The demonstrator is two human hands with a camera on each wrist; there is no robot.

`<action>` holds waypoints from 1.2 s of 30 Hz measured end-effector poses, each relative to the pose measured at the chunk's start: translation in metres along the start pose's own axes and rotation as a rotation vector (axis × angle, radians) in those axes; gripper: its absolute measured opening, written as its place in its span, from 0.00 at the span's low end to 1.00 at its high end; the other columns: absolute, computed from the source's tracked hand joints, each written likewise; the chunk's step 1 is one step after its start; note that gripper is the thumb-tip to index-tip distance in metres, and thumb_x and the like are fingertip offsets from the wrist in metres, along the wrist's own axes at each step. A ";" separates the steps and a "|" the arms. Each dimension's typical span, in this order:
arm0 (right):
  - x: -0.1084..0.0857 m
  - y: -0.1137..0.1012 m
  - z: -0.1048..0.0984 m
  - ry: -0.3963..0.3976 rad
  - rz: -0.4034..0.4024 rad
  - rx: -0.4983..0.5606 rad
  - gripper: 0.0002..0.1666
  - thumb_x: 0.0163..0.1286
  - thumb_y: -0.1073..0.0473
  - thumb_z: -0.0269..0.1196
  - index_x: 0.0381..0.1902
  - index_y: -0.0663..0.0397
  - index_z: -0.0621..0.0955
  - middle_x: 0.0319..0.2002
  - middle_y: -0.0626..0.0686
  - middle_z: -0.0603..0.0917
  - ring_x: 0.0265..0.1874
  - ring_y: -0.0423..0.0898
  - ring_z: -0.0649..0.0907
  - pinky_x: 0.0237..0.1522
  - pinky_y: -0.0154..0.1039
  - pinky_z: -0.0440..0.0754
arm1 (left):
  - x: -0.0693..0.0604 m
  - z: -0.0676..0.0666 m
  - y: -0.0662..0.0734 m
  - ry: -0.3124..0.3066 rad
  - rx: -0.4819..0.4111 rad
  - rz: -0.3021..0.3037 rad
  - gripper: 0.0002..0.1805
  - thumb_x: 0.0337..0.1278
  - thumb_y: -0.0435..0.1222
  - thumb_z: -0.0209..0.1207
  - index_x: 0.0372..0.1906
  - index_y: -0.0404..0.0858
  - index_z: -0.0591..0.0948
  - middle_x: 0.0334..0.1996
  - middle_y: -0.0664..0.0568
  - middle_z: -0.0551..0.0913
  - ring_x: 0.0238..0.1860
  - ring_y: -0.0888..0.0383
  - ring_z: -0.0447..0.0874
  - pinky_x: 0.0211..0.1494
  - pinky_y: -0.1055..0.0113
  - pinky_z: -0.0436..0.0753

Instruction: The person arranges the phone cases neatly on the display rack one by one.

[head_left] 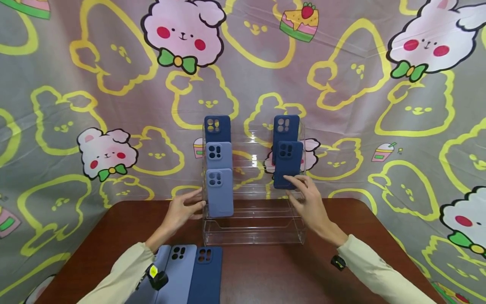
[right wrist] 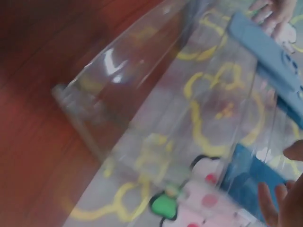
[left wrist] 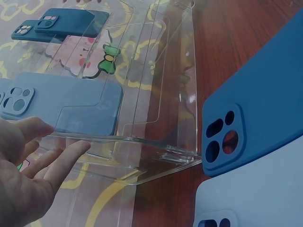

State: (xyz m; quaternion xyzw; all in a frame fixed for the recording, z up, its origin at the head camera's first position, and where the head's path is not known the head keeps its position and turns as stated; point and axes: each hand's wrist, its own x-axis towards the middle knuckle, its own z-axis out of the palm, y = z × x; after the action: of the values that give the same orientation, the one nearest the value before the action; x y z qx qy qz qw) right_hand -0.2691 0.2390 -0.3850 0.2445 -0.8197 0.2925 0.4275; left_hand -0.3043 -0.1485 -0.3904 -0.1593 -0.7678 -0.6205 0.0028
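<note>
A clear stepped acrylic rack (head_left: 254, 234) stands on the table, holding phone cases in two columns. At its left are a dark blue case (head_left: 217, 128), a light blue case (head_left: 219, 154) and another light blue case (head_left: 220, 198). On the right stand a dark blue case (head_left: 280, 126) and, below it, another dark blue case (head_left: 288, 162). My right hand (head_left: 309, 204) has its fingertips at this lower case's bottom edge, fingers loosely extended. My left hand (head_left: 182, 209) is at the rack's left side, thumb and fingers spread by its edge (left wrist: 109, 138).
More phone cases lie at the table's front left, partly behind my left sleeve: a light blue one (head_left: 178, 270) and a dark blue one (head_left: 208, 274). A patterned cloth (head_left: 243, 84) hangs behind the brown table (head_left: 262, 270). The right wrist view is blurred.
</note>
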 end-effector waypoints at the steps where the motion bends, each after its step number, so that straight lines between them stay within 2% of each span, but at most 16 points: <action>1: -0.002 0.004 -0.003 0.033 -0.005 -0.034 0.35 0.59 0.78 0.74 0.65 0.56 0.83 0.53 0.63 0.79 0.46 0.57 0.82 0.37 0.40 0.83 | 0.000 0.000 0.001 0.002 -0.001 0.003 0.32 0.71 0.27 0.63 0.76 0.31 0.70 0.64 0.24 0.77 0.52 0.42 0.90 0.46 0.58 0.94; 4: -0.009 0.014 -0.012 0.111 -0.004 -0.105 0.37 0.57 0.78 0.75 0.64 0.54 0.84 0.53 0.65 0.80 0.47 0.57 0.82 0.44 0.31 0.80 | 0.001 -0.001 0.002 0.003 0.003 0.002 0.32 0.71 0.28 0.63 0.76 0.31 0.70 0.64 0.24 0.78 0.52 0.42 0.90 0.45 0.58 0.94; 6: -0.014 0.018 -0.017 0.139 0.009 -0.136 0.38 0.56 0.77 0.76 0.65 0.53 0.83 0.54 0.64 0.81 0.46 0.56 0.84 0.45 0.32 0.80 | 0.000 -0.001 0.002 0.002 0.001 0.001 0.32 0.71 0.28 0.63 0.76 0.31 0.70 0.63 0.24 0.78 0.52 0.41 0.90 0.45 0.58 0.94; 8: -0.018 0.020 -0.021 0.120 0.079 -0.120 0.38 0.58 0.74 0.77 0.67 0.52 0.82 0.56 0.64 0.82 0.48 0.57 0.85 0.45 0.35 0.85 | -0.001 -0.001 0.002 0.002 -0.005 -0.006 0.32 0.71 0.27 0.63 0.76 0.30 0.70 0.63 0.24 0.78 0.52 0.41 0.90 0.45 0.57 0.94; 10: -0.022 0.020 -0.025 0.052 0.211 -0.057 0.39 0.62 0.69 0.76 0.71 0.52 0.79 0.59 0.64 0.82 0.50 0.59 0.86 0.44 0.41 0.88 | -0.003 -0.001 0.002 0.005 -0.009 -0.012 0.32 0.71 0.27 0.63 0.76 0.30 0.70 0.63 0.24 0.78 0.51 0.40 0.90 0.45 0.57 0.94; 13: -0.024 0.017 -0.031 -0.111 0.506 0.205 0.39 0.71 0.65 0.70 0.78 0.55 0.71 0.66 0.70 0.79 0.56 0.62 0.86 0.46 0.46 0.93 | -0.004 -0.002 0.003 0.002 -0.014 -0.014 0.32 0.71 0.27 0.63 0.76 0.31 0.70 0.64 0.24 0.77 0.51 0.40 0.90 0.45 0.57 0.94; 16: -0.021 0.016 -0.037 -0.242 0.764 0.446 0.40 0.77 0.64 0.64 0.82 0.56 0.63 0.71 0.74 0.73 0.56 0.59 0.87 0.48 0.48 0.93 | -0.003 -0.002 0.003 0.001 -0.010 -0.008 0.32 0.71 0.28 0.63 0.76 0.31 0.70 0.64 0.25 0.78 0.51 0.40 0.90 0.45 0.57 0.94; 17: -0.020 0.017 -0.039 -0.270 0.825 0.504 0.40 0.79 0.64 0.63 0.83 0.55 0.61 0.71 0.74 0.72 0.55 0.57 0.87 0.48 0.49 0.93 | -0.003 -0.001 0.003 -0.002 -0.010 -0.007 0.32 0.71 0.28 0.63 0.77 0.31 0.69 0.64 0.25 0.78 0.51 0.40 0.90 0.45 0.57 0.94; 19: -0.017 0.017 -0.041 -0.316 0.895 0.553 0.41 0.80 0.62 0.61 0.84 0.54 0.58 0.72 0.73 0.71 0.55 0.53 0.87 0.51 0.53 0.92 | -0.002 -0.001 0.002 -0.004 -0.007 -0.004 0.32 0.71 0.28 0.63 0.77 0.31 0.69 0.64 0.25 0.78 0.51 0.40 0.90 0.44 0.58 0.94; 24: -0.013 0.019 -0.043 -0.379 0.928 0.571 0.42 0.80 0.62 0.60 0.85 0.53 0.56 0.74 0.74 0.69 0.59 0.60 0.85 0.51 0.55 0.92 | -0.003 -0.001 0.001 -0.005 -0.013 -0.014 0.33 0.71 0.29 0.63 0.77 0.31 0.69 0.65 0.25 0.77 0.53 0.39 0.89 0.46 0.56 0.94; 28: -0.012 0.019 -0.044 -0.392 0.936 0.565 0.42 0.81 0.62 0.60 0.85 0.53 0.56 0.73 0.74 0.69 0.54 0.58 0.87 0.49 0.55 0.93 | -0.006 -0.003 -0.002 -0.020 0.000 -0.025 0.33 0.71 0.31 0.64 0.77 0.32 0.69 0.67 0.25 0.76 0.57 0.37 0.87 0.48 0.52 0.94; 32: -0.012 0.019 -0.045 -0.402 0.930 0.551 0.42 0.81 0.62 0.60 0.85 0.52 0.56 0.73 0.75 0.69 0.49 0.54 0.89 0.47 0.55 0.93 | -0.012 -0.010 -0.005 -0.029 0.057 -0.015 0.33 0.71 0.34 0.66 0.77 0.33 0.70 0.66 0.28 0.78 0.58 0.37 0.86 0.53 0.46 0.92; 36: -0.012 0.018 -0.046 -0.408 0.926 0.552 0.41 0.81 0.61 0.60 0.84 0.54 0.56 0.72 0.75 0.69 0.48 0.52 0.89 0.47 0.56 0.93 | -0.018 -0.023 -0.006 0.011 0.137 0.000 0.32 0.71 0.36 0.67 0.75 0.33 0.73 0.63 0.31 0.81 0.58 0.40 0.87 0.56 0.48 0.91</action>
State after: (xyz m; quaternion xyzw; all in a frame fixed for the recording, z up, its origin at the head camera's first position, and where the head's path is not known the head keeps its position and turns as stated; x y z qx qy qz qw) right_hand -0.2494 0.2855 -0.3788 0.0141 -0.8005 0.5991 0.0087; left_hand -0.2935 -0.1759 -0.3949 -0.1556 -0.8084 -0.5674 0.0179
